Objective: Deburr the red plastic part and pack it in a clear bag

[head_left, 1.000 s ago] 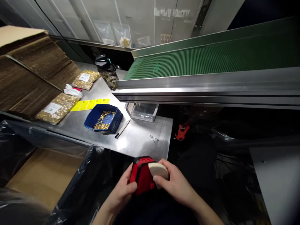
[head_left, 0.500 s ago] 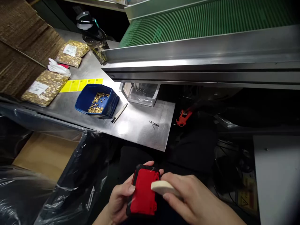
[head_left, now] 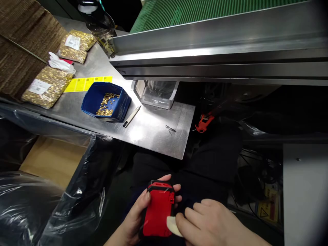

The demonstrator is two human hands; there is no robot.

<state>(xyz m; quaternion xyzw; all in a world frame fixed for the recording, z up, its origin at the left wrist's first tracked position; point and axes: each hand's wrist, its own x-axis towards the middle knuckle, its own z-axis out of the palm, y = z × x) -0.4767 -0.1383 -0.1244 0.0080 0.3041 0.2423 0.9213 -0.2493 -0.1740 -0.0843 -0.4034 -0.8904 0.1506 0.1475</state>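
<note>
My left hand (head_left: 137, 215) is wrapped round a red case with black edges (head_left: 157, 212), its thumb on the near left side and fingertips showing past the right edge. In my right hand (head_left: 207, 220) is a flat, cream-coloured piece with a rounded edge (head_left: 173, 225), pinched in the fingers; its kind I cannot make out. Its tip meets the lower right edge of the red case. Both hands are low in the view, above my lap.
A steel table (head_left: 153, 136) carries a blue bin (head_left: 88, 102) of small brass parts, a white pen-like tool (head_left: 132, 117), a clear-fronted grey bin (head_left: 160, 95) and bags of brass parts (head_left: 50, 87). A green ribbed conveyor (head_left: 200, 13) crosses above. An orange tool (head_left: 204, 123) hangs beyond the table's corner.
My right hand has moved down along the case's right edge with the cream piece. The case is tilted so its top end now shows. The view has shifted slightly.
</note>
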